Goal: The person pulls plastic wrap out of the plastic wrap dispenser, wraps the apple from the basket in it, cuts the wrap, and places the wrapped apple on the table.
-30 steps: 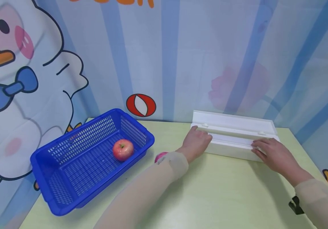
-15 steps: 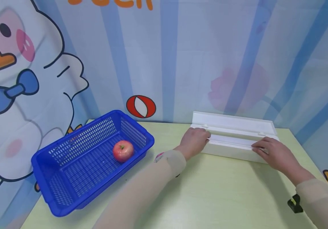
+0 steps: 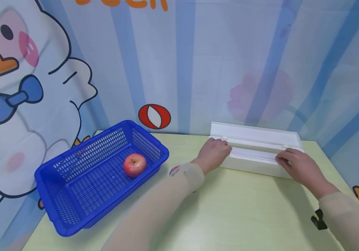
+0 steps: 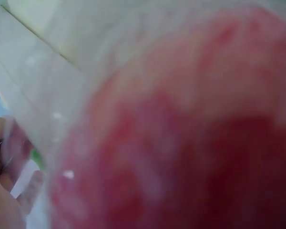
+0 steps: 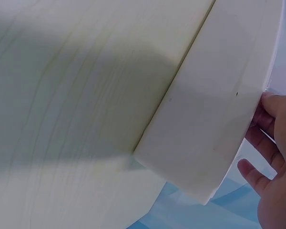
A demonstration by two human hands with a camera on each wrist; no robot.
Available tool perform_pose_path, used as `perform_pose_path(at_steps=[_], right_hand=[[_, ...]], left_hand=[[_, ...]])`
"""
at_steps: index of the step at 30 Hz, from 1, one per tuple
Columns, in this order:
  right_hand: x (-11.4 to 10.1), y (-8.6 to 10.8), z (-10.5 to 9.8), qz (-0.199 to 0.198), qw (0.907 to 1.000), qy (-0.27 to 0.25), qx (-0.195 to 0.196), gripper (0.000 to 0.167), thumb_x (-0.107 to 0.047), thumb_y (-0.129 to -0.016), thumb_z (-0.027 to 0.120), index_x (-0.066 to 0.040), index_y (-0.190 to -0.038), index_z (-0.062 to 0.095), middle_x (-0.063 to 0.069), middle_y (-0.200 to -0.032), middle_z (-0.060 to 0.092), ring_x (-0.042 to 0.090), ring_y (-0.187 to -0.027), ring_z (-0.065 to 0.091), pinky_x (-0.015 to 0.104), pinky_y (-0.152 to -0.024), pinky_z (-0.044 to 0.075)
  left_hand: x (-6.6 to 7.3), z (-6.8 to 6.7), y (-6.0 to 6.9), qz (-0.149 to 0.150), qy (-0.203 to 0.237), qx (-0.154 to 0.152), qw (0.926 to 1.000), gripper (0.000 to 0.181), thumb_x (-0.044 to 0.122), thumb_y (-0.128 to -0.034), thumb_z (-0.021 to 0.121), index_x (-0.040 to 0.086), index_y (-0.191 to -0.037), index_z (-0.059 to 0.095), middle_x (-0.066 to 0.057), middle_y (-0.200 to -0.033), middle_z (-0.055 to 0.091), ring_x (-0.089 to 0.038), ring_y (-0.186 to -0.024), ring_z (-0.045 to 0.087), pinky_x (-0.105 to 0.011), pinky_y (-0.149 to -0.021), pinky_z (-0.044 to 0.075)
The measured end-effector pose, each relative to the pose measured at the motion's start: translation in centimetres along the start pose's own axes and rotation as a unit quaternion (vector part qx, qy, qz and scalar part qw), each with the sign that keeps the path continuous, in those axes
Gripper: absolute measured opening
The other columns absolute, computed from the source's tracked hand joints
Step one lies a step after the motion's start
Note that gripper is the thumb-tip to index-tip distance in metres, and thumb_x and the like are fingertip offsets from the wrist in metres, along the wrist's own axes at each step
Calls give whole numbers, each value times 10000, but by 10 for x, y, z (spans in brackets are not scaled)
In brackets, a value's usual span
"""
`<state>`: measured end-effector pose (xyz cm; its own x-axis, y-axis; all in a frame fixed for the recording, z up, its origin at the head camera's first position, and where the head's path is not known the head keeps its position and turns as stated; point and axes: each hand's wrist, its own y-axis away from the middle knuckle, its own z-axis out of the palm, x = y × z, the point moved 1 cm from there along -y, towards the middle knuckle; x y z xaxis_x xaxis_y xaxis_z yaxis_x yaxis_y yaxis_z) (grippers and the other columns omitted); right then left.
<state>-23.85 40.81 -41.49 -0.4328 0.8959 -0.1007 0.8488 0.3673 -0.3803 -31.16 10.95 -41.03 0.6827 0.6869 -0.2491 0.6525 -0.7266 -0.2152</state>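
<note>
A long white box (image 3: 254,164), its lid (image 3: 256,133) raised at the back, stands at the far right of the table; it looks like a plastic wrap dispenser. My left hand (image 3: 213,153), fingers curled, is at the box's left end. At the right end, my right hand (image 3: 303,165) pinches at the upper front edge with thumb and fingertips. Clear plastic wrap (image 4: 57,114) shows faintly in the left wrist view, near that hand's fingers. A blurred red round thing (image 4: 195,138) fills much of that view. In the head view, my left sleeve mostly hides a pink thing (image 3: 174,169).
A blue plastic basket (image 3: 51,217) stands on the left of the table with a red apple (image 3: 134,165) inside. Near my right sleeve lies a small black object (image 3: 318,220). A printed cloth (image 3: 198,69) hangs behind the table.
The left hand's fingers have drawn in and shifted slightly left along the box. The right hand has closed its thumb nearer to its fingers at the edge. The box stays put.
</note>
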Motion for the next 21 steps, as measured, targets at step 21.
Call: perform_pose_path(at_steps=[21], right_hand=[[4, -7, -4, 54, 9998, 57, 164, 90, 19, -940, 767, -7, -1012, 722, 68, -863, 659, 254, -733, 610, 526, -701, 536]], left_hand=[[-6, -6, -5, -77, 872, -276, 9958, 230, 90, -1088, 593, 183, -1096, 803, 20, -1074, 742, -149, -998, 704, -320, -909, 571]])
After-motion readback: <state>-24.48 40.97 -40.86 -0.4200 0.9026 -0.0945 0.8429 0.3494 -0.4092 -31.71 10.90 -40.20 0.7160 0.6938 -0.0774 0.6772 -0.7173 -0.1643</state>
